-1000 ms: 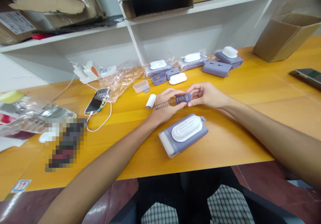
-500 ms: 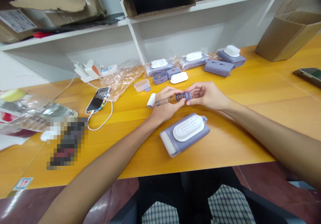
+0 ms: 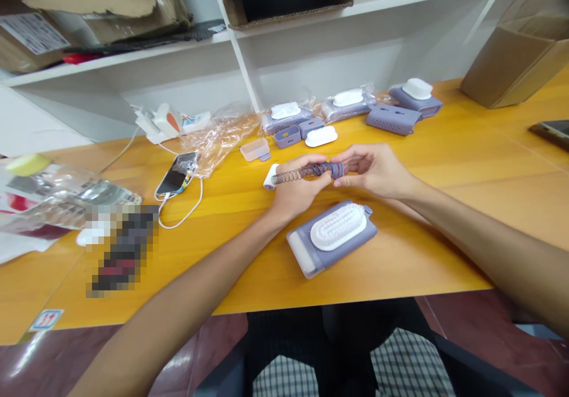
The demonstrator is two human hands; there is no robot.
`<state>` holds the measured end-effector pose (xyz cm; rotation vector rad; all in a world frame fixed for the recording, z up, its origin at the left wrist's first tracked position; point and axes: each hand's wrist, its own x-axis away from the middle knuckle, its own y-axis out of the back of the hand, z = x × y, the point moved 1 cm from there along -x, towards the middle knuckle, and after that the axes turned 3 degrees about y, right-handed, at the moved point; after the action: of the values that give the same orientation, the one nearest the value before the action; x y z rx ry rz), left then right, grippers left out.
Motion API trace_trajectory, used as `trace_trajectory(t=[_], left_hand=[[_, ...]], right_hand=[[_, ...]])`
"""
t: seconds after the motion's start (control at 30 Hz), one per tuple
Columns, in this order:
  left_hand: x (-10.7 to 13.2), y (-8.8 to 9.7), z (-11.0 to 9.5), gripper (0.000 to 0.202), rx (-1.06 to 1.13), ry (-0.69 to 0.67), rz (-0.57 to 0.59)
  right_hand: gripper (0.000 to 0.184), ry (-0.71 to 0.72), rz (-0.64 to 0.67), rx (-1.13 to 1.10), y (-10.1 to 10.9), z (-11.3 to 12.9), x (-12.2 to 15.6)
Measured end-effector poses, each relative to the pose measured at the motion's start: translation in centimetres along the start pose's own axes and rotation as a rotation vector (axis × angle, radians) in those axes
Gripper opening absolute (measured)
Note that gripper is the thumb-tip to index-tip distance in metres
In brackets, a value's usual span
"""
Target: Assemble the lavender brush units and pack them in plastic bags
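My left hand [image 3: 297, 188] pinches a small purple plastic part [image 3: 336, 169] between thumb and fingers. A thin metal coil spring [image 3: 291, 176] runs leftward from that part, over the back of my left hand. On the other side, my right hand [image 3: 376, 170] grips the part's right end with curled fingers and thumb. A white cylinder [image 3: 270, 176] lies just beyond my left hand, and the spring's free end overlaps it in view. Nearer to me, a purple case with a translucent end [image 3: 326, 262] bears a white bristled oval brush [image 3: 338, 226].
Behind my hands lie a purple frame [image 3: 288, 137], a white oval brush piece [image 3: 320, 137], a translucent tray [image 3: 255, 150] and a perforated purple cover [image 3: 393, 119]. A charging phone [image 3: 178, 173] with its cable is left; a cardboard box [image 3: 511, 59] stands far right.
The view has shifted slightly, moving the scene a little to the right. The spring's free end now reaches farther left, across the white cylinder. Both hands keep their hold on the purple part.
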<state>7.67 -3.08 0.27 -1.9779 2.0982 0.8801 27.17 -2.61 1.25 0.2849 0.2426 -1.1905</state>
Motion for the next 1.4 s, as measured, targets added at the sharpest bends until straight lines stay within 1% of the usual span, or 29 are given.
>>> trace_trajectory(t=[0.17, 0.33, 0.53, 0.67, 0.83, 0.97, 1.03, 1.13, 1.23, 1.3, 1.4], left_hand=[[0.0, -0.1, 0.3, 0.022, 0.043, -0.021, 0.004], [0.0, -0.2, 0.6, 0.022, 0.111, 0.055, 0.018], [-0.2, 0.0, 0.8, 0.032, 0.201, 0.081, 0.130], [-0.3, 0.1, 1.2, 0.033, 0.170, 0.014, 0.151], [-0.7, 0.2, 1.5, 0.033, 0.103, -0.092, 0.135], [-0.6, 0.2, 1.5, 0.041, 0.081, -0.142, 0.159], [-0.5, 0.0, 1.6, 0.047, 0.102, -0.116, 0.176], [-0.4, -0.2, 2.1, 0.058, 0.208, -0.021, 0.211], [-0.6, -0.2, 2.8, 0.064, 0.280, 0.072, 0.225], [-0.9, -0.1, 3.3, 0.060, 0.264, 0.124, 0.210], [-1.2, 0.1, 3.9, 0.054, 0.180, 0.169, 0.207]], right_hand=[[0.043, 0.010, -0.006, 0.021, 0.1, 0.1, 0.1], [0.047, 0.025, -0.004, 0.050, 0.1, 0.1, 0.1], [0.052, 0.046, -0.009, 0.120, 0.4, 0.1, 0.1], [0.053, 0.069, -0.009, 0.151, 0.4, 0.0, 0.0], [0.050, 0.060, -0.042, 0.196, 0.4, -0.3, -0.2], [0.055, 0.051, -0.077, 0.210, 0.7, -0.6, -0.3], [0.057, 0.024, -0.078, 0.172, 0.8, -0.9, -0.4], [0.061, -0.045, -0.074, 0.092, 1.2, -1.5, -0.7], [0.064, -0.086, -0.099, 0.085, 2.1, -2.4, -1.1], [0.063, -0.089, -0.097, 0.146, 2.8, -2.9, -1.4], [0.058, -0.079, -0.013, 0.336, 3.6, -3.3, -1.5]])
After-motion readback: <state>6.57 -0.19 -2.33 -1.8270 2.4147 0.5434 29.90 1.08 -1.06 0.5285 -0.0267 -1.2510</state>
